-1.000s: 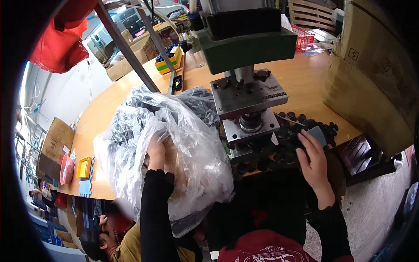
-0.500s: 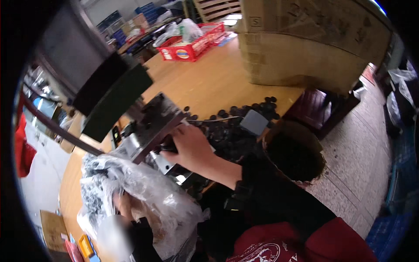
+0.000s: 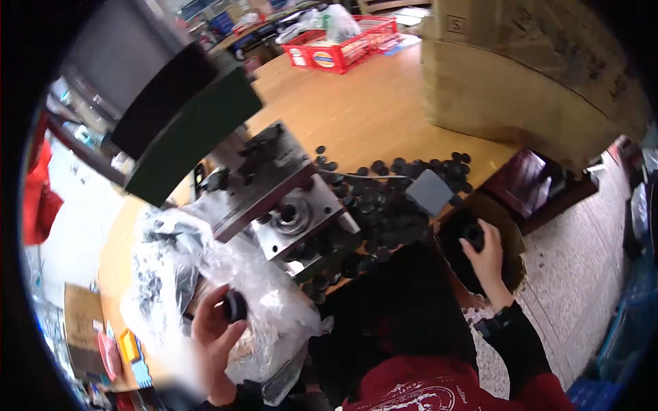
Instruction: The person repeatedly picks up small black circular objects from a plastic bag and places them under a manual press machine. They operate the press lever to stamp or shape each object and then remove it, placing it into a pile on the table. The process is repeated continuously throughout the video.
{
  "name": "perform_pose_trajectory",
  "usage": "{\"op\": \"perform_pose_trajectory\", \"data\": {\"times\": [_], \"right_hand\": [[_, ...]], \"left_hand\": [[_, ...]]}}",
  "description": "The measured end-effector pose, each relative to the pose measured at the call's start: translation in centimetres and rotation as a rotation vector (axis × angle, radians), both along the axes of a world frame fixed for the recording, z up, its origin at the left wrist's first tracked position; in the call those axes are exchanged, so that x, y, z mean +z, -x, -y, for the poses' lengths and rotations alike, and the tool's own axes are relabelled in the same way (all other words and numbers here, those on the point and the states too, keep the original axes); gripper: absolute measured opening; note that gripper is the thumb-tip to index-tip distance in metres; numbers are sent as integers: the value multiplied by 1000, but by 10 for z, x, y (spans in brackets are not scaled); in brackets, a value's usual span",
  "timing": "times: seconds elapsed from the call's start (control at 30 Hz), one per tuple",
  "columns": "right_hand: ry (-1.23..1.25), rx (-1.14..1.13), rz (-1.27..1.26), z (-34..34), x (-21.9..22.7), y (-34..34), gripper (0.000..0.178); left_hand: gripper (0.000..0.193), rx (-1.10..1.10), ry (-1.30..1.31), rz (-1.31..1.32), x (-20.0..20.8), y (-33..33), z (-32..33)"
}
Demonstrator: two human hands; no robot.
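My left hand, above the plastic bag, pinches a black round part between thumb and fingers. At the right, my right hand is over an open round bin with a dark inside. Its thumb and fingers are curled on another dark round part, hard to make out against the bin. Between my hands stands a metal press tool: a thick upper plate above a lower die block with a round centre. The clear plastic bag lies crumpled on the table's near left.
Many black discs are heaped behind and beside the die, with a grey square block on them. A big cardboard box and a dark red box stand right. A red crate sits at the back of the table.
My right hand has left the press tool and moved right to the bin with a dark part. My left hand has risen from the bag, holding a black part. The view has shifted.
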State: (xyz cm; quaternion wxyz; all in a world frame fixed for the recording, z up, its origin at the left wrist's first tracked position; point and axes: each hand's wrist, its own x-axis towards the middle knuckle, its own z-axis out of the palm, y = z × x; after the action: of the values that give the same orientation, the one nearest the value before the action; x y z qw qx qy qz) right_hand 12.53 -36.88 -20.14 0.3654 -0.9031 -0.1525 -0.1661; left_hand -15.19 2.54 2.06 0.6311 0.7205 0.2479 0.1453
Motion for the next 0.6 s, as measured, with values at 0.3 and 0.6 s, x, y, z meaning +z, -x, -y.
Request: {"op": "perform_pose_trajectory", "data": {"times": [0.3,0.6], "right_hand": [[29,-24,34,51,-10,-29,59],[3,-31,-66,61,-14,-39,77]], "left_hand": [[64,22,-167,218,-20,-86,42],[67,44,-258,200,-38,-79,35]]}}
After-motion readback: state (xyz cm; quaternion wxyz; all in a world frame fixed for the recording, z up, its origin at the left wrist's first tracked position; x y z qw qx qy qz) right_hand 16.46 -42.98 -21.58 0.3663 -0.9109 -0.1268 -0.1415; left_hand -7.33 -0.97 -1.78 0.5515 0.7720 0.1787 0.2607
